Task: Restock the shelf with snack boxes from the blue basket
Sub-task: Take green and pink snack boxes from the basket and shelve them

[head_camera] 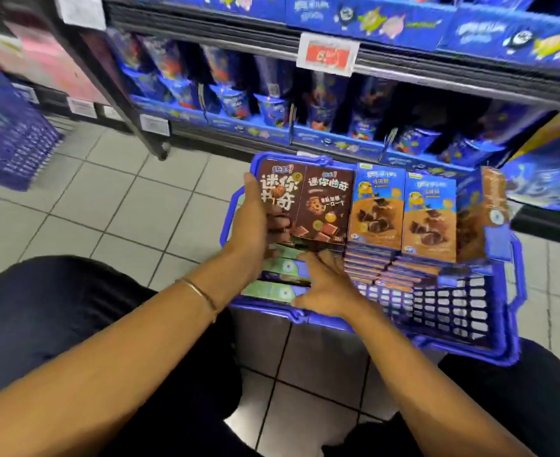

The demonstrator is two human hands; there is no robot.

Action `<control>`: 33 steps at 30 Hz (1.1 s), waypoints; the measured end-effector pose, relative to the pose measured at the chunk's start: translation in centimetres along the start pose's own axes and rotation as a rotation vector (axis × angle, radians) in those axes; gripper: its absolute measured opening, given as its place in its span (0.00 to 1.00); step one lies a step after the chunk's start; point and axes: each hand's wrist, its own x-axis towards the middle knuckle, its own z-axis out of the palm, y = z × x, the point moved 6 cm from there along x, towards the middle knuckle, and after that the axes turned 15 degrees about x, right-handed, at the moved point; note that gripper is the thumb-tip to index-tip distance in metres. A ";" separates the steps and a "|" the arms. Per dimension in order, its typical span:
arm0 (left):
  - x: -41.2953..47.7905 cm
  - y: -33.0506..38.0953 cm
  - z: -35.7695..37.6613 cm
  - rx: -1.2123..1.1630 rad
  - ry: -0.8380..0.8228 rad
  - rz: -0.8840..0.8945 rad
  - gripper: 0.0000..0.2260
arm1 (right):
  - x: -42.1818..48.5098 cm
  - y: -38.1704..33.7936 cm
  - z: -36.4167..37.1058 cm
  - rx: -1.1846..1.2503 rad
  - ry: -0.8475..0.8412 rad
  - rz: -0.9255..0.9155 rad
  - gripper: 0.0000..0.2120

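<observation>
The leftmost brown snack box (281, 186) stands upright at the far-left end of the blue basket (463, 352), beside a second brown box (326, 206) and two orange-and-blue boxes (376, 209). The left hand (252, 222) grips it, thumb up along its left edge and fingers curled across its printed front. The right hand (328, 285) lies open, fingers stretched flat toward the foot of the brown boxes, over green-edged boxes (278, 290) stacked flat. This looks like the pick-up step. Next the box must lift straight up out of the tight row, then go to the shelf (437, 84) behind. The boxes are glossy, sharp-cornered card; the basket is rigid plastic lattice on a tiled floor (123, 206).
</observation>
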 end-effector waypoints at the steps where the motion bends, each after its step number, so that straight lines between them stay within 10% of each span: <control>1: 0.0 0.3 -0.2 0.042 -0.015 0.009 0.35 | 0.2 0.1 0.0 -0.048 -0.031 -0.014 0.42; 10: 0.0 3.0 -0.7 0.126 -0.196 -0.013 0.37 | -1.7 -1.9 -1.8 -0.083 0.101 -0.266 0.34; 21: -0.2 8.3 -3.8 0.080 0.073 0.282 0.26 | -7.2 -4.1 -14.3 0.821 0.280 -0.271 0.21; 28: -2.9 6.8 1.0 -0.115 -0.324 0.315 0.33 | -7.4 -5.6 -13.7 1.604 0.225 -0.282 0.09; 33: -5.0 7.4 1.8 -0.207 -0.340 0.466 0.30 | -6.7 -8.2 -10.9 1.607 0.215 -0.266 0.18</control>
